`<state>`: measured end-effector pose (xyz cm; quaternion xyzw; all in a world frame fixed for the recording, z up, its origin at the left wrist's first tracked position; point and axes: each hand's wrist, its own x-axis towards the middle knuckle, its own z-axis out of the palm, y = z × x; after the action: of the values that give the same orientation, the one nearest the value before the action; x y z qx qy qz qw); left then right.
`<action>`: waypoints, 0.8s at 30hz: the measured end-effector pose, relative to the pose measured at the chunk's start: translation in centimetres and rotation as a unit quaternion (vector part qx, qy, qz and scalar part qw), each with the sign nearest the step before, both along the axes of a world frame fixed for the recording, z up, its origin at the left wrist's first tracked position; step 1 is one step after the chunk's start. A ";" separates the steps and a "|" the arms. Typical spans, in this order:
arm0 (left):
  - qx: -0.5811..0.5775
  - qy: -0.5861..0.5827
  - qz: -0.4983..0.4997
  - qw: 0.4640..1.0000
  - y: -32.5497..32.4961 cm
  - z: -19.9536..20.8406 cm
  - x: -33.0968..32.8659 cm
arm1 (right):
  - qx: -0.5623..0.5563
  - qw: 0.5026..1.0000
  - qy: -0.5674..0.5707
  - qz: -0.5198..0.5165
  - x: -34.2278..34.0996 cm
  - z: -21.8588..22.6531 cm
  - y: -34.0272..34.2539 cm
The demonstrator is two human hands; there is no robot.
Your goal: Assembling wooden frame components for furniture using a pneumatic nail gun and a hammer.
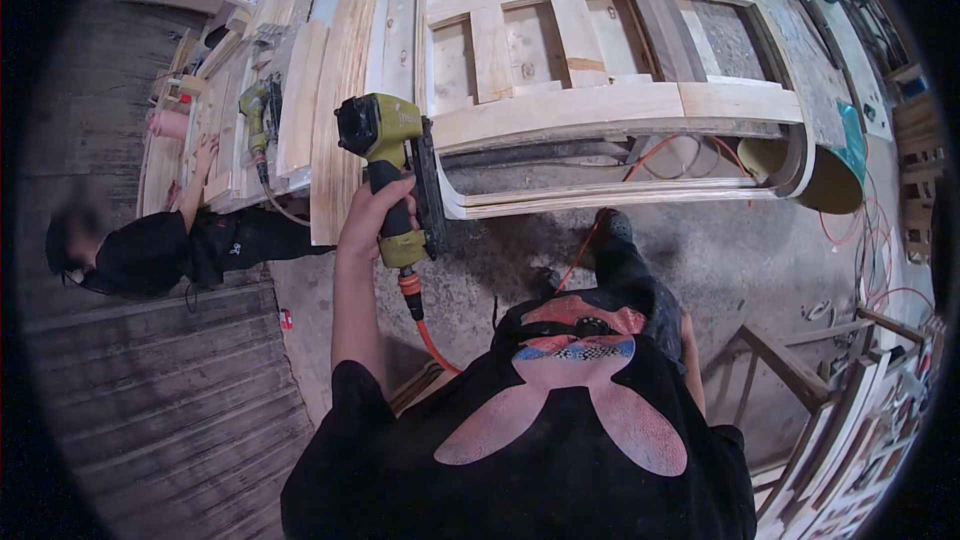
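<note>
My left hand is wrapped round the dark grip of a yellow-green and black air nail gun. An orange air hose runs from the bottom of its handle back toward my body. The nail gun is held up in front of the near left corner of a wooden slatted frame, which has rounded corners and crossing boards. Whether the gun's nose touches the frame cannot be told. My right forearm hangs down at my side; the hand is hidden beside my leg, so its fingers do not show.
Left of the frame lie stacked boards and a second nail gun. A co-worker in black stands at the far left, a hand on the wood. Orange hoses cross the floor. Wooden frames lean at the lower right.
</note>
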<state>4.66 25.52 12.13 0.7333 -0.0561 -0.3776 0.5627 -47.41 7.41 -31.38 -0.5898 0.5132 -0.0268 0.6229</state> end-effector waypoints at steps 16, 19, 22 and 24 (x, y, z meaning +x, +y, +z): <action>-0.044 -0.066 0.064 0.995 0.2 3.8 -1.1 | -0.023 0.992 -0.023 -0.121 10.4 15.2 -5.7; -0.080 -0.110 0.045 0.990 -0.2 5.3 -1.8 | -0.044 0.997 0.051 -0.029 10.7 12.2 -6.7; -0.039 -0.083 0.063 0.994 -1.1 4.3 -2.2 | -0.050 0.987 0.131 0.075 9.2 8.7 -7.4; 0.008 -0.045 0.050 0.998 -1.3 2.0 -1.4 | -0.042 0.977 0.177 0.110 8.1 7.1 -7.5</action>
<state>3.28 24.20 14.10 0.7561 -0.0412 -0.3161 0.5716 -39.30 -0.12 -24.29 -0.6633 0.5457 0.1250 0.4965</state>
